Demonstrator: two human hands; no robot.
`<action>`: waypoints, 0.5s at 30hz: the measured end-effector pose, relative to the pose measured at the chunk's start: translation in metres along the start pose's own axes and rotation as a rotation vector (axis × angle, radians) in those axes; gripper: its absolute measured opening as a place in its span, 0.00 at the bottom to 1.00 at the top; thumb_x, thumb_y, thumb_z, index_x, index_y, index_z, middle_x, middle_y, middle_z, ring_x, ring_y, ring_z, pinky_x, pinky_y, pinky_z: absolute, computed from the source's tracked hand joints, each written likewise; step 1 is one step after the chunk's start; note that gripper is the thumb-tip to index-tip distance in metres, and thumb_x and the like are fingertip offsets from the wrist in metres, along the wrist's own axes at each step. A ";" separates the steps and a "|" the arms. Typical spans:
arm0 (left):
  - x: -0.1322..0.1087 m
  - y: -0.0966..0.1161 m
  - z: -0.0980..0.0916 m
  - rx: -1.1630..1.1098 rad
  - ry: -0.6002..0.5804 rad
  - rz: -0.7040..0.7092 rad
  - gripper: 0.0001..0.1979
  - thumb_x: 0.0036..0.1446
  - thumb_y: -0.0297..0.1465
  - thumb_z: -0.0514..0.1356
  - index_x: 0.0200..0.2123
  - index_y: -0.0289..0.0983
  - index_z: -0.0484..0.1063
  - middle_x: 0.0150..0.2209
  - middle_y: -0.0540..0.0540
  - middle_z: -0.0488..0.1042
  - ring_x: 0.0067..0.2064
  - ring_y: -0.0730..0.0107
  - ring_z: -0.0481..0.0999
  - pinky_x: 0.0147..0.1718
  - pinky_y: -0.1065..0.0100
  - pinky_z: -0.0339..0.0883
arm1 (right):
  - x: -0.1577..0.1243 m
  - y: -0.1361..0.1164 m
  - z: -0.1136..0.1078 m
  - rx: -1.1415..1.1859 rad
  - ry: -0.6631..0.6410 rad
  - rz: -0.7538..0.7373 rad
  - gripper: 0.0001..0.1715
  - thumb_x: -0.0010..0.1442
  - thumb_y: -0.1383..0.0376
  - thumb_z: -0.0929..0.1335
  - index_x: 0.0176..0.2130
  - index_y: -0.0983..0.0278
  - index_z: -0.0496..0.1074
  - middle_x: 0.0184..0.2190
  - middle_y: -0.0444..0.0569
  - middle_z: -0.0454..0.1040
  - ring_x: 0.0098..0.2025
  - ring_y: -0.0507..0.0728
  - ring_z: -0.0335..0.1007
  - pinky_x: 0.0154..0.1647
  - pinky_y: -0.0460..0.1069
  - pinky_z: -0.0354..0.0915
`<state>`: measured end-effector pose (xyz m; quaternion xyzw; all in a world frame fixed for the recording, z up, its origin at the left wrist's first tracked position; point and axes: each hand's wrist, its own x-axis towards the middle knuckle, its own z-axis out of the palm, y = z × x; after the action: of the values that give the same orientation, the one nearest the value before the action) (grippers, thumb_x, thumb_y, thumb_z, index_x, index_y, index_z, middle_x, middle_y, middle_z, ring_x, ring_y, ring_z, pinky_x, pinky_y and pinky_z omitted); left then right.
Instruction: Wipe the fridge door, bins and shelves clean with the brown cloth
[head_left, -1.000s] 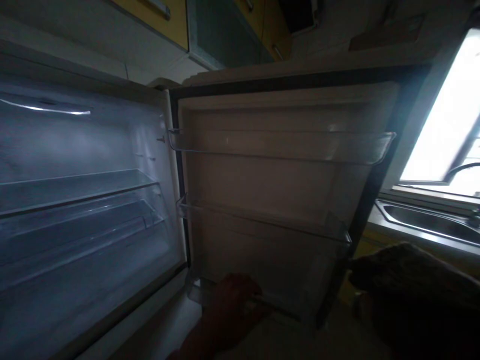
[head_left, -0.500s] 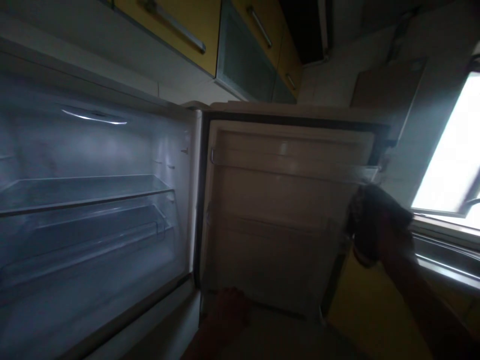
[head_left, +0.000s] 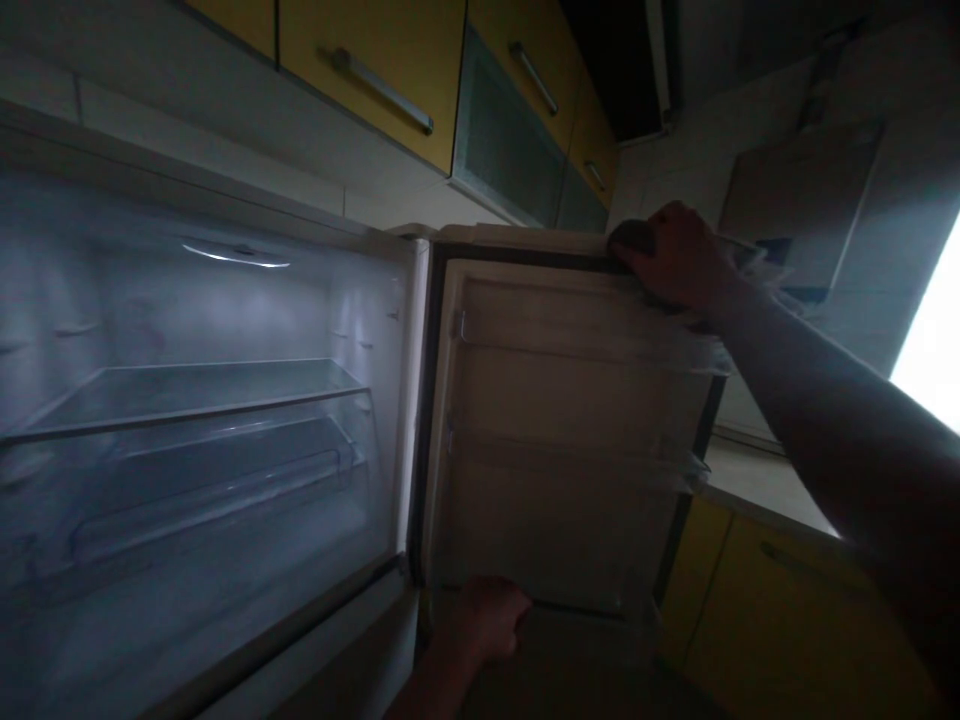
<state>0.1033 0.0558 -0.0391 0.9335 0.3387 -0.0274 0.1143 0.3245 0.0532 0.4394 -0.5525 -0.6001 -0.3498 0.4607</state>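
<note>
PLACE: kitchen, likely a home's | COLD STORAGE: lit refrigerator (head_left: 225, 325) with glass shelf (head_left: 225, 388); open refrigerator door (head_left: 562, 405) with clear bins | FITTINGS: yellow wall cabinets (head_left: 367, 45) with bar handles; frosted-glass cabinet door (head_left: 506, 130); pale countertop (head_left: 742, 478) over yellow base cabinets (head_left: 780, 615)

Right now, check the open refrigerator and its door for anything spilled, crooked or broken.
Nothing stands out: the refrigerator door stands open, its clear bins in place, the upper shelf looks seated, and no spill shows. Dimness and blur could hide small damage.
</note>
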 end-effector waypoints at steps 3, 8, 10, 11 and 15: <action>0.002 0.002 0.001 0.009 -0.006 -0.021 0.15 0.60 0.33 0.67 0.50 0.43 0.84 0.55 0.38 0.86 0.56 0.43 0.86 0.54 0.50 0.79 | 0.021 -0.057 0.033 -0.003 -0.160 -0.217 0.29 0.67 0.53 0.69 0.30 0.78 0.70 0.64 0.71 0.71 0.70 0.56 0.66 0.70 0.54 0.57; 0.004 0.005 0.004 0.024 0.019 -0.060 0.17 0.61 0.32 0.65 0.52 0.41 0.85 0.55 0.34 0.86 0.57 0.39 0.85 0.55 0.45 0.79 | 0.020 -0.170 0.094 0.039 -0.225 -0.474 0.21 0.68 0.64 0.77 0.33 0.70 0.64 0.64 0.60 0.74 0.70 0.51 0.67 0.76 0.56 0.58; 0.003 0.005 0.005 0.026 0.037 -0.075 0.18 0.62 0.32 0.64 0.53 0.40 0.85 0.56 0.33 0.85 0.58 0.38 0.85 0.56 0.43 0.79 | 0.018 -0.202 0.106 0.051 -0.271 -0.563 0.20 0.69 0.68 0.75 0.33 0.67 0.62 0.62 0.60 0.76 0.68 0.49 0.69 0.75 0.55 0.60; 0.002 0.004 0.006 0.023 0.044 -0.078 0.18 0.62 0.33 0.63 0.53 0.40 0.85 0.56 0.33 0.85 0.58 0.38 0.85 0.56 0.43 0.79 | 0.019 -0.210 0.108 0.055 -0.303 -0.592 0.21 0.69 0.68 0.75 0.32 0.67 0.61 0.61 0.60 0.77 0.67 0.48 0.70 0.74 0.54 0.60; -0.001 0.001 0.010 0.003 0.060 -0.081 0.20 0.60 0.34 0.65 0.54 0.41 0.85 0.56 0.34 0.85 0.59 0.37 0.84 0.57 0.43 0.78 | 0.030 -0.191 0.090 0.067 -0.402 -0.617 0.25 0.63 0.60 0.77 0.27 0.69 0.62 0.60 0.61 0.78 0.68 0.50 0.69 0.75 0.54 0.57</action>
<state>0.1040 0.0520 -0.0483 0.9196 0.3795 -0.0045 0.1013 0.1223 0.1196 0.4547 -0.3878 -0.8281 -0.3369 0.2243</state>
